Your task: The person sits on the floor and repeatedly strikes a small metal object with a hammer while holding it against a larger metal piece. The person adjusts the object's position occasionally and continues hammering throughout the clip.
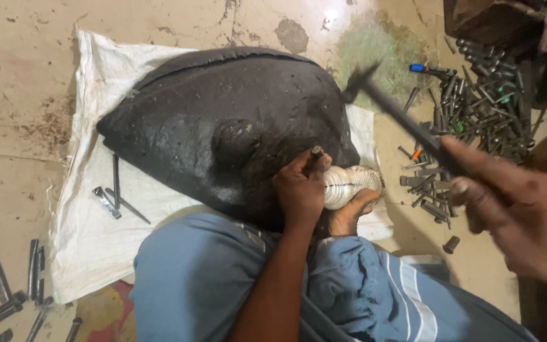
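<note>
My left hand is closed round a short metal punch, held upright on a pale, ribbed metal piece. That piece rests against a big black rounded block and is pinned by a bare foot. My right hand grips the handle of a dark hammer, raised above and to the right of the punch; the hammer head is blurred. Blue trousers fill the bottom of the view.
The black block lies on a white sack spread on a stained floor. Two thin punches lie on the sack. A heap of several metal punches sits at the right, more tools at the lower left.
</note>
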